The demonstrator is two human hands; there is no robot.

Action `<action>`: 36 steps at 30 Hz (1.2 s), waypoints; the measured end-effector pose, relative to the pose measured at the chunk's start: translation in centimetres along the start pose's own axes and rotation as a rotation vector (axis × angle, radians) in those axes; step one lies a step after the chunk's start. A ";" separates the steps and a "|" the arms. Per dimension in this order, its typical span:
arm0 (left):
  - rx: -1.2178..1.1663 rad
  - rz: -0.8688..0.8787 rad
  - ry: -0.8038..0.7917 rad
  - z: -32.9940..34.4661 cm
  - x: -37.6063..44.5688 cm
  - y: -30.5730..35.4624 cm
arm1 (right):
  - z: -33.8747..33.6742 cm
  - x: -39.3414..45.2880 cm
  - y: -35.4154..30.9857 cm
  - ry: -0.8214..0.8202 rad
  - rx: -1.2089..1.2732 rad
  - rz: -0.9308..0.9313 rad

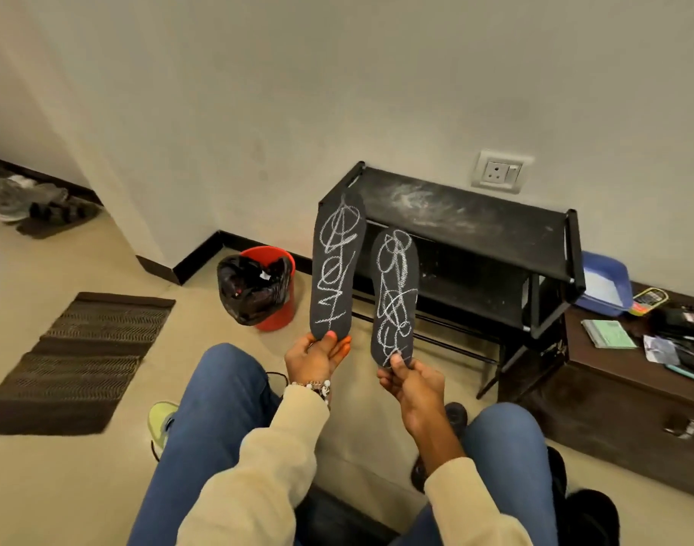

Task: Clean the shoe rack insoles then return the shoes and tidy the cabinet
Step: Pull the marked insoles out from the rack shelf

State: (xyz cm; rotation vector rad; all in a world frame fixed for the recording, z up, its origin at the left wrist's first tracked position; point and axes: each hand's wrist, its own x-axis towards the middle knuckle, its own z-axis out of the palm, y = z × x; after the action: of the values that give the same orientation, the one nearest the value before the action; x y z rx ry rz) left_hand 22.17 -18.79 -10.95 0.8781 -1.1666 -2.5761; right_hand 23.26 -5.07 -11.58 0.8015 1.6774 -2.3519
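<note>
Two dark insoles covered in white chalk scribbles stand upright in front of me. My left hand (318, 354) pinches the heel end of the left insole (337, 266). My right hand (410, 382) pinches the heel end of the right insole (394, 297). Behind them, against the wall, is a black shoe rack (495, 230) with a dusty white smear on its top shelf and no shoes on the shelves I can see. A yellow-green shoe (161, 423) lies by my left knee, and a dark shoe (455, 415) shows between my knees.
A red bucket (276, 305) lined with a black bag sits left of the rack. A brown cabinet (633, 396) at the right carries clutter and a blue tray (603, 285). A striped brown mat (77, 360) lies at the left. More shoes (26, 202) lie far left.
</note>
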 end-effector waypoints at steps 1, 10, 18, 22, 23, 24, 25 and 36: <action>-0.011 0.017 -0.020 0.3 -0.4 0.5 | 0.0 -0.3 -0.4 -0.008 0.017 -0.025; -0.050 0.118 -0.152 3.4 -2.1 3.3 | 1.1 -0.8 -4.4 -0.097 0.145 -0.200; -0.048 0.116 -0.094 3.1 -0.8 3.7 | 2.3 1.0 -4.2 -0.166 0.087 -0.183; -0.084 0.015 0.097 0.7 1.5 1.9 | 2.1 3.1 -1.1 -0.173 -0.051 -0.074; -0.078 -0.022 0.157 -0.1 2.4 0.9 | 2.1 3.8 0.1 -0.174 -0.089 -0.037; -0.065 -0.062 0.216 -1.1 3.2 -0.1 | 1.9 4.5 1.2 -0.169 -0.126 0.006; -0.055 -0.101 0.274 -2.1 4.0 -1.1 | 1.6 5.0 2.3 -0.158 -0.161 0.050; -0.088 -0.552 0.509 -13.2 15.5 -11.9 | 1.7 14.7 15.6 0.064 -0.259 0.577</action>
State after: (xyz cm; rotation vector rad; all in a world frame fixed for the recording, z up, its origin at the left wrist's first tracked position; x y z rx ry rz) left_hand 18.23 -25.02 -33.30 1.9072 -0.7264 -2.4921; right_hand 16.64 -9.58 -31.48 1.1305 1.4726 -1.7027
